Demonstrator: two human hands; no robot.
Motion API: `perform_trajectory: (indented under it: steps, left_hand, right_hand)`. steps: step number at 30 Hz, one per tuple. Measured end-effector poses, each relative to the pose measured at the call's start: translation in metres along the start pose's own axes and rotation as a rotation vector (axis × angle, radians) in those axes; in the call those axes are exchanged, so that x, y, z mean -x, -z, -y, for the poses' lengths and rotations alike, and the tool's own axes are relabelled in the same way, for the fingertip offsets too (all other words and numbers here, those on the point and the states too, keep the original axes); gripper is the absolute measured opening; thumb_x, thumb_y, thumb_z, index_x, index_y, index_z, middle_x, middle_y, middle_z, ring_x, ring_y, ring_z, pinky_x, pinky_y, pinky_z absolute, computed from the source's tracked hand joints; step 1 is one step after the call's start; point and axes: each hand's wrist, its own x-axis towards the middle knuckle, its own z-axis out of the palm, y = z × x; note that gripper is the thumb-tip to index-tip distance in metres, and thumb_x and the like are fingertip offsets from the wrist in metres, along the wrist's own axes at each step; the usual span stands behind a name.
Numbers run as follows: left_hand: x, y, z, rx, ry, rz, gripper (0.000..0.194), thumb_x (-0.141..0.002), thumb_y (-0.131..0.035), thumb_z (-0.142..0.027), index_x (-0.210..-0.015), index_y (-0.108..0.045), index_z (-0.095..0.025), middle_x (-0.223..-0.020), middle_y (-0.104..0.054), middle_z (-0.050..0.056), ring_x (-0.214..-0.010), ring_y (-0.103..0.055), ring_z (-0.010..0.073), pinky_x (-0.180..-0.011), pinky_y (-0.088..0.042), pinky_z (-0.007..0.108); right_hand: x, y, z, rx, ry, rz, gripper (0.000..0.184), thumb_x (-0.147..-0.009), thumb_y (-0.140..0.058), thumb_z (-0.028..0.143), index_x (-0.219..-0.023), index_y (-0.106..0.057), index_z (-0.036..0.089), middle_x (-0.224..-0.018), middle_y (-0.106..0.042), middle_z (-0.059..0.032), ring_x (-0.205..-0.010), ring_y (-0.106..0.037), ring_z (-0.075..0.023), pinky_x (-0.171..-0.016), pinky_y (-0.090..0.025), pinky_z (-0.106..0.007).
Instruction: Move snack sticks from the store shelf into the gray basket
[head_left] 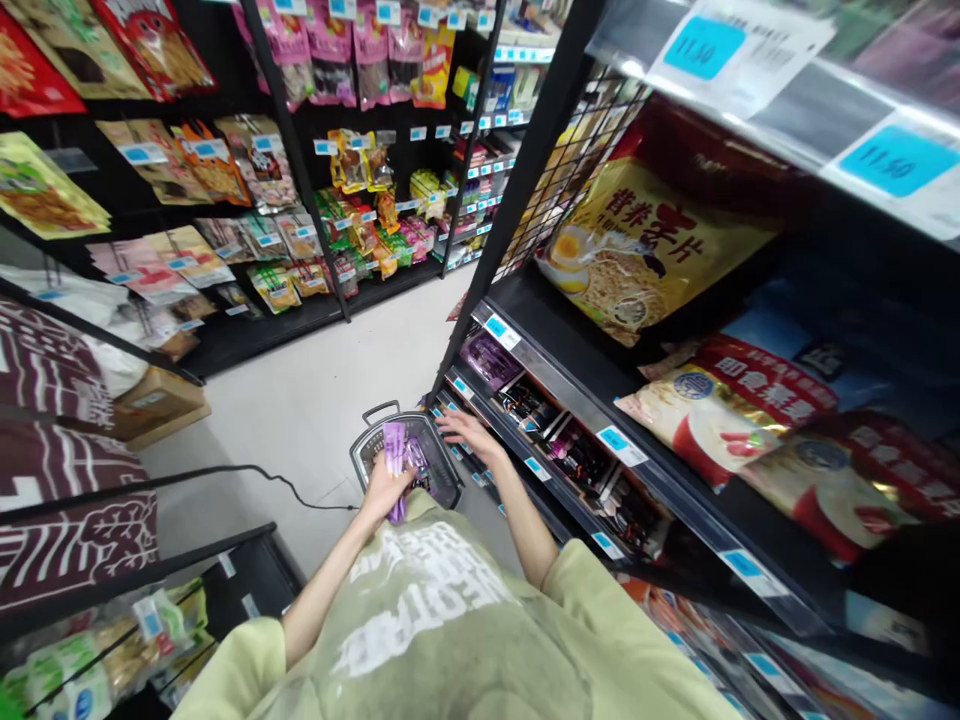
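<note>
Several purple sachets (pixel 394 447) are gripped in my left hand (pixel 388 486), which is held over a dark grey shopping basket (pixel 450 485). More purple packs lie inside the basket, partly hidden by the hand and the sachets. My right hand (pixel 471 432) holds nothing, its fingers spread, beside the basket's right rim and close to the shelf edge. On the low shelf to its right lie purple packets (pixel 491 358) and dark packets (pixel 577 450) in open boxes.
Oatmeal bags (pixel 637 240) fill the shelf on the right, with price tags along its edge. Snack racks (pixel 270 160) stand ahead. A cardboard box (pixel 161 405) sits on the floor at left. A black cable (pixel 247 467) runs toward the basket.
</note>
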Motion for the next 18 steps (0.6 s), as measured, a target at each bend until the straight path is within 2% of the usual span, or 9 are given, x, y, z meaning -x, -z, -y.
perform_trajectory:
  steps: [2,3,4,7,10,13,16,18]
  left_hand:
    - [-0.003,-0.001,-0.002,-0.177,-0.072,0.021,0.051,-0.06,-0.083,-0.021,-0.106,-0.06,-0.017,-0.086,-0.07,0.004,-0.078,-0.068,0.0222,-0.079,-0.056,0.035]
    - [-0.003,-0.002,-0.003,-0.245,-0.097,0.034,0.058,-0.059,-0.082,-0.018,-0.112,-0.06,-0.016,-0.094,-0.071,0.007,-0.087,-0.069,0.0254,-0.087,-0.054,0.038]
    - [-0.003,-0.003,-0.004,-0.308,-0.112,0.054,0.066,-0.058,-0.08,-0.016,-0.121,-0.058,-0.016,-0.103,-0.072,0.01,-0.096,-0.069,0.028,-0.093,-0.052,0.04]
    - [-0.002,-0.006,-0.007,-0.471,-0.141,0.119,0.09,-0.062,-0.076,-0.017,-0.144,-0.04,-0.014,-0.126,-0.066,0.016,-0.114,-0.066,0.0314,-0.104,-0.047,0.045]
    - [-0.001,-0.006,-0.012,-0.566,-0.19,0.182,0.104,-0.066,-0.077,-0.025,-0.155,-0.023,-0.015,-0.138,-0.06,0.02,-0.121,-0.063,0.0325,-0.107,-0.045,0.047]
    - [-0.001,-0.001,-0.015,-0.589,-0.212,0.197,0.108,-0.072,-0.077,-0.034,-0.158,-0.014,-0.016,-0.132,-0.065,0.018,-0.12,-0.064,0.0318,-0.106,-0.046,0.046]
    - [-0.001,0.005,-0.013,-0.624,-0.205,0.21,0.099,-0.082,-0.069,-0.044,-0.159,-0.014,-0.016,-0.123,-0.07,0.016,-0.116,-0.067,0.0318,-0.104,-0.047,0.047]
    - [0.0,0.008,-0.008,-0.653,-0.238,0.239,0.088,-0.087,-0.062,-0.049,-0.157,-0.021,-0.017,-0.129,-0.067,0.017,-0.12,-0.065,0.0319,-0.105,-0.047,0.047]
  right_hand:
    - [0.021,-0.033,-0.025,0.013,0.001,0.189,0.048,-0.069,-0.086,0.029,-0.113,-0.068,0.02,-0.113,-0.074,-0.0077,-0.104,-0.07,-0.0197,-0.091,-0.057,-0.033]
    - [0.029,-0.049,-0.035,0.012,0.004,0.245,0.051,-0.065,-0.088,0.028,-0.111,-0.069,0.02,-0.111,-0.074,-0.0068,-0.106,-0.069,-0.0211,-0.096,-0.055,-0.036]
    - [0.036,-0.065,-0.044,0.001,0.013,0.227,0.05,-0.062,-0.089,0.029,-0.107,-0.07,0.019,-0.107,-0.075,-0.0065,-0.106,-0.069,-0.0227,-0.098,-0.053,-0.037]
    - [0.043,-0.098,-0.057,-0.125,0.024,0.009,0.043,-0.064,-0.087,0.036,-0.099,-0.071,0.017,-0.097,-0.077,-0.0069,-0.102,-0.071,-0.0265,-0.096,-0.053,-0.041]
    - [0.043,-0.104,-0.055,-0.252,0.033,-0.086,0.04,-0.064,-0.085,0.036,-0.097,-0.07,0.018,-0.094,-0.077,-0.0058,-0.095,-0.072,-0.0259,-0.092,-0.054,-0.038]
    - [0.041,-0.099,-0.045,-0.36,0.028,-0.11,0.041,-0.065,-0.084,0.035,-0.099,-0.067,0.02,-0.087,-0.076,-0.003,-0.088,-0.073,-0.024,-0.084,-0.056,-0.035]
    - [0.038,-0.097,-0.035,-0.476,0.016,-0.203,0.04,-0.066,-0.082,0.034,-0.099,-0.063,0.021,-0.078,-0.073,0.0018,-0.077,-0.072,-0.021,-0.074,-0.057,-0.032]
    - [0.036,-0.099,-0.031,-0.493,0.004,-0.242,0.039,-0.064,-0.082,0.031,-0.097,-0.061,0.022,-0.073,-0.07,0.0045,-0.07,-0.07,-0.0188,-0.069,-0.056,-0.03]
